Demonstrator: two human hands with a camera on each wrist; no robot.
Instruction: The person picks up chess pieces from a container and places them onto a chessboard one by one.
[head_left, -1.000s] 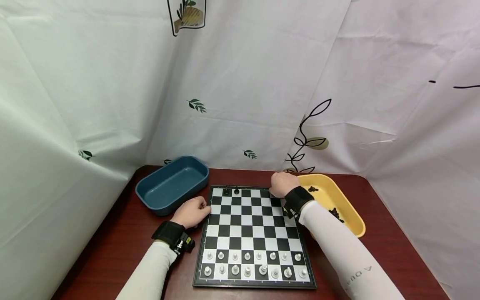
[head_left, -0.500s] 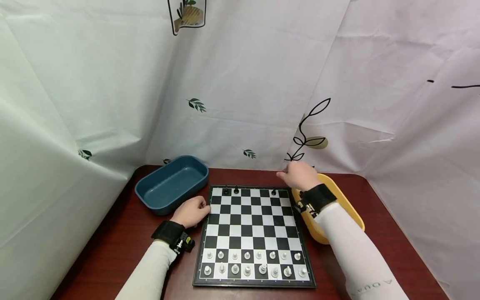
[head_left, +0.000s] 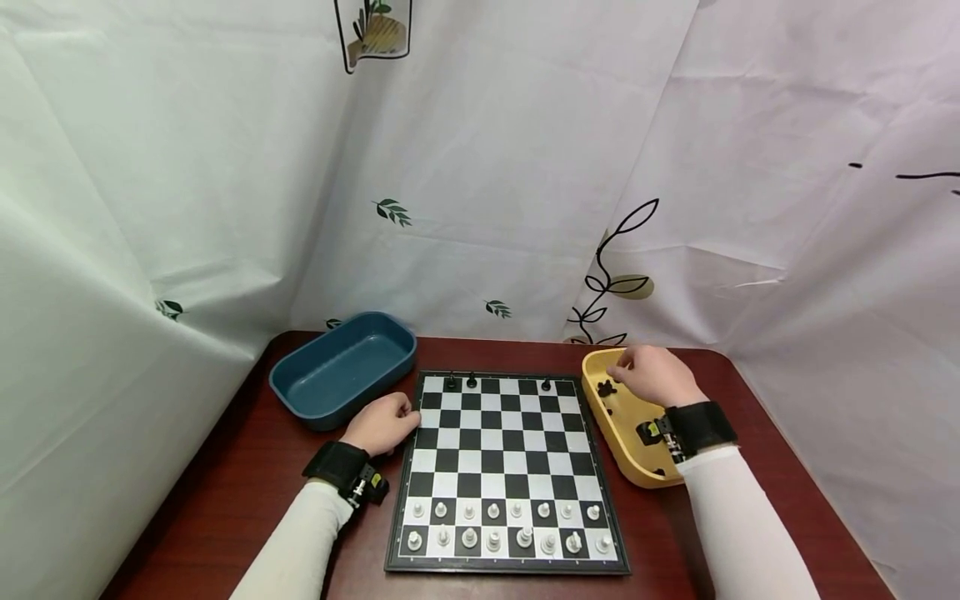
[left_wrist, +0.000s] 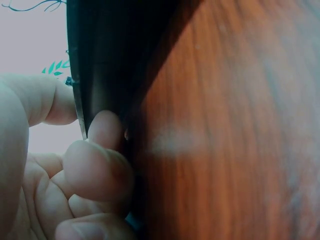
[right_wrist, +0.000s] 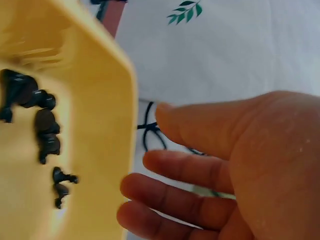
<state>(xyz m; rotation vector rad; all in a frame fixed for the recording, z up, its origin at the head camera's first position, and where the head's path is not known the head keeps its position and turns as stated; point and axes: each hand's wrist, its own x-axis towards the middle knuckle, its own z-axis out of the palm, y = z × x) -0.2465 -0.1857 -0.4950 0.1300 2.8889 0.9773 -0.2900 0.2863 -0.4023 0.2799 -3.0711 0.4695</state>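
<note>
A chessboard (head_left: 495,435) lies in the middle of the red-brown table (head_left: 225,492). White pieces (head_left: 507,525) fill its two near rows. Three black pieces stand on the far row, two at the left (head_left: 461,382) and one towards the right (head_left: 546,384). My left hand (head_left: 384,422) holds the board's left edge (left_wrist: 105,60), thumb on top and curled fingers (left_wrist: 95,165) against the rim. My right hand (head_left: 651,375) hovers over the yellow tray (head_left: 621,454), fingers (right_wrist: 175,170) relaxed and empty. Loose black pieces (right_wrist: 45,132) lie in that tray (right_wrist: 100,100).
A blue tray (head_left: 341,367) with nothing visible in it sits at the back left, just beyond my left hand. White printed sheets (head_left: 487,167) wall in the table on the left, back and right. Bare wood (left_wrist: 225,125) shows left of the board.
My right hand left a black piece on the far row's right side, then drew back to the right over the yellow tray. My left hand has stayed on the board's edge.
</note>
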